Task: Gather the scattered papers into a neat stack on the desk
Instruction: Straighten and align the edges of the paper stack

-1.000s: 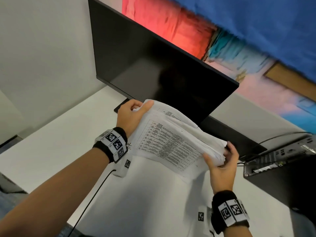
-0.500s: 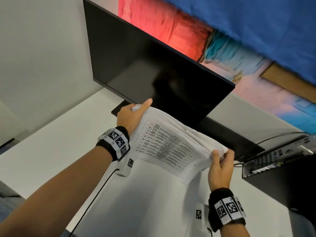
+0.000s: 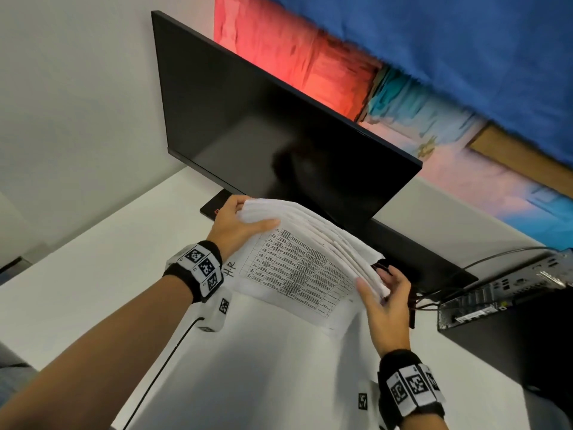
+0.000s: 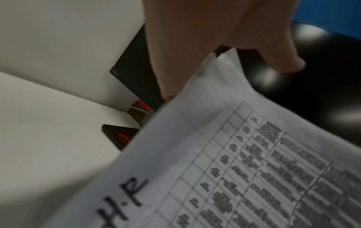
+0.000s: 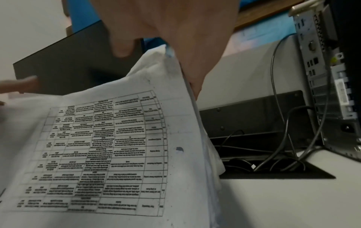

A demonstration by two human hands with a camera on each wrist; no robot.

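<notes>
A bundle of white papers with a printed table on the front sheet stands tilted on its lower edge on the white desk, in front of the monitor. The sheets fan apart along the top. My left hand grips the upper left corner, thumb across the front and fingers behind. My right hand holds the right edge, thumb on the front and fingers behind the sheets. In the left wrist view the front sheet bears handwritten "H.P". The right wrist view shows the table sheet upside down, with my right hand at its top corner.
A black monitor stands just behind the papers on a black base. A computer case with cables sits at the right beside a cable opening in the desk. A thin black cable runs along my left forearm.
The bundle has been tipped more upright and its top edges have fanned out. My left thumb has come across the front corner. My right hand has shifted its hold along the right edge.
</notes>
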